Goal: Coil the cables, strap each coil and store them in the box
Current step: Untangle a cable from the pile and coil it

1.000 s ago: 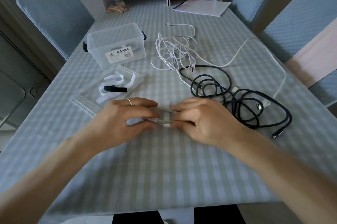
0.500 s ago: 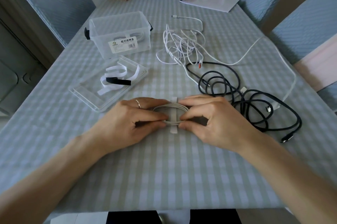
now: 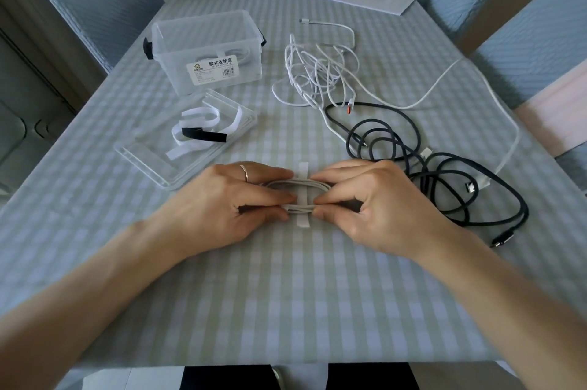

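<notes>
Checked tablecloth [image 3: 286, 294], dining table. Left hand [image 3: 235, 208] and right hand [image 3: 374, 205] pinch opposite ends of a coiled white cable [image 3: 297, 196] lying across a white strap [image 3: 303, 196]. Beyond: clear lid [image 3: 149, 157] holding spare straps [image 3: 197, 132]; clear storage box [image 3: 206, 49], label reading "欧式收纳盒"; tangled white cables [image 3: 317, 72]; black cable [image 3: 444, 173].

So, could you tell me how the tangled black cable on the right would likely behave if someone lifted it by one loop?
The black cable lies in loose, uneven loops, so it would probably sag and unravel rather than hold its shape. Its loops cross a white cable, so that might drag along. It looks thin, likely light.
</notes>
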Tool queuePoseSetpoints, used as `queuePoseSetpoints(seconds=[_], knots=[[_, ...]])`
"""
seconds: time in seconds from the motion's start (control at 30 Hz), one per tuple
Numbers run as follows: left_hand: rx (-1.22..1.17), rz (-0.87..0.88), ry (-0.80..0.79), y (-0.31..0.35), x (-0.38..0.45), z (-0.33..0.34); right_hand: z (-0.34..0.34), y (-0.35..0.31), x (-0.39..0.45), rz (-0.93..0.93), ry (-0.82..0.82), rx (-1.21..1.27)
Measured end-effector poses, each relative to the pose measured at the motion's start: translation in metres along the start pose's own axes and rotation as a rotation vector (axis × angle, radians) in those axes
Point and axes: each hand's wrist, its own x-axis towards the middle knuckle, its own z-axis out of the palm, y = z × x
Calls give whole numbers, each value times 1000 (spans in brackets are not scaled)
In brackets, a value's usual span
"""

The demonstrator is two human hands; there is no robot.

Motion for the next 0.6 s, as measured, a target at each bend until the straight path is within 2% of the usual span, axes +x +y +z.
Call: queuePoseSetpoints(seconds=[0.2,0.5,0.6], knots=[[46,30,130,3,1,9,0,0,0,30,37,20],[-26,51,72,0,3,4,6,-11,-14,27,56,-89],[-27,31,61,1,3,3,8,-16,-15,-94,51,-161]])
